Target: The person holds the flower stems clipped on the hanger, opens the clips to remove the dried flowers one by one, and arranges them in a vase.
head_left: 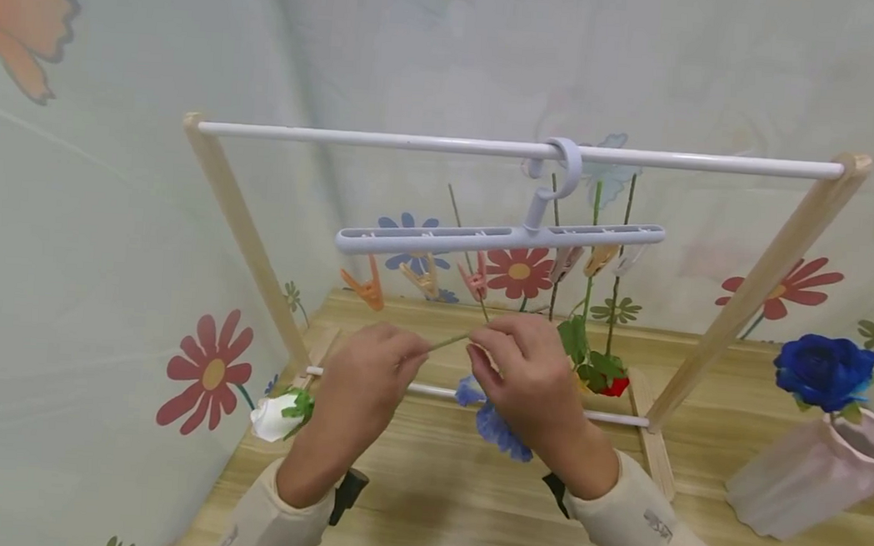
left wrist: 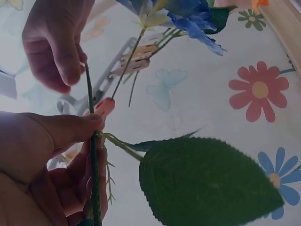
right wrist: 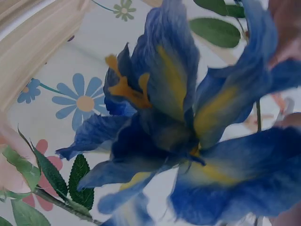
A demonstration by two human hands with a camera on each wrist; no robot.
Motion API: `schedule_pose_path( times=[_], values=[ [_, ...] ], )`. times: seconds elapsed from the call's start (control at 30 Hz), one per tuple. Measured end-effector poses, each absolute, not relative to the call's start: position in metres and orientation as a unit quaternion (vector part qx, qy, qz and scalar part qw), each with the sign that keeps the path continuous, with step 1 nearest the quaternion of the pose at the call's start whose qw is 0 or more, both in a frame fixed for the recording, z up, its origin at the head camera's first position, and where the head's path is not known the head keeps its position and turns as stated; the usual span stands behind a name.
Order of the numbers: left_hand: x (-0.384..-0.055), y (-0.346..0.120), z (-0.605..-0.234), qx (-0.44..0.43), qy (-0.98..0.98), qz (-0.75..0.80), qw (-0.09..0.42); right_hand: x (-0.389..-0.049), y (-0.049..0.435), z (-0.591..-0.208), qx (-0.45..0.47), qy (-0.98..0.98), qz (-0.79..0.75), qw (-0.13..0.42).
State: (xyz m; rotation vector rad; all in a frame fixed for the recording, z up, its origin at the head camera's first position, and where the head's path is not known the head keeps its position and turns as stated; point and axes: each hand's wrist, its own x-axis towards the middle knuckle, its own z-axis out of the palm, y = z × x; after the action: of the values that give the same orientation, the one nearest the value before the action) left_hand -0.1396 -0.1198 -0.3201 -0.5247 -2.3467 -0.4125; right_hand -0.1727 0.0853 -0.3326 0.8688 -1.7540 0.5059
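Observation:
My left hand [head_left: 374,373] grips the green stem [left wrist: 95,179] of a white artificial rose [head_left: 275,416], whose bloom points down to the left. The right hand [head_left: 529,370] pinches the stem's thin free end, level with the left fingers. A large serrated leaf [left wrist: 207,181] branches off just below the left thumb. Right behind the hands, a blue iris [right wrist: 188,117] hangs head down, its stem in a pink clip [head_left: 474,277] on the pale hanger [head_left: 431,241]. Left of it hang an orange clip [head_left: 364,285] and a cream clip [head_left: 422,277], both without flowers.
The hanger hooks over the white top rod [head_left: 325,136] of a wooden-sided rack. Clips on its right half hold more upside-down flowers, including a red one [head_left: 614,386]. A ribbed pink vase [head_left: 792,483] with a blue rose [head_left: 825,372] stands at right on the wooden table [head_left: 468,509].

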Motion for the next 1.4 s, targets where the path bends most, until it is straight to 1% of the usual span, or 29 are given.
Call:
schedule_pose_path(
  times=[0.13,0.3,0.47,0.77,1.1,1.4],
  values=[
    [-0.140,-0.113,-0.319,-0.213,-0.898,-0.143,0.358,-0.170,0.082,-0.333,0.384,-0.757,0.151,0.506],
    [-0.138,-0.106,-0.317,-0.215,-0.905,-0.130,0.343,-0.167,0.080,-0.335,0.381,-0.773,0.138,0.488],
    [-0.137,-0.101,-0.315,-0.214,-0.910,-0.127,0.332,-0.165,0.080,-0.336,0.369,-0.784,0.135,0.481],
    [-0.137,-0.095,-0.313,-0.225,-0.908,-0.122,0.330,-0.162,0.077,-0.335,0.362,-0.784,0.139,0.484],
    [-0.139,-0.090,-0.315,-0.238,-0.900,-0.134,0.340,-0.163,0.079,-0.336,0.358,-0.783,0.126,0.492],
    [-0.140,-0.086,-0.318,-0.242,-0.900,-0.157,0.328,-0.165,0.081,-0.339,0.354,-0.784,0.124,0.494]
  ],
)
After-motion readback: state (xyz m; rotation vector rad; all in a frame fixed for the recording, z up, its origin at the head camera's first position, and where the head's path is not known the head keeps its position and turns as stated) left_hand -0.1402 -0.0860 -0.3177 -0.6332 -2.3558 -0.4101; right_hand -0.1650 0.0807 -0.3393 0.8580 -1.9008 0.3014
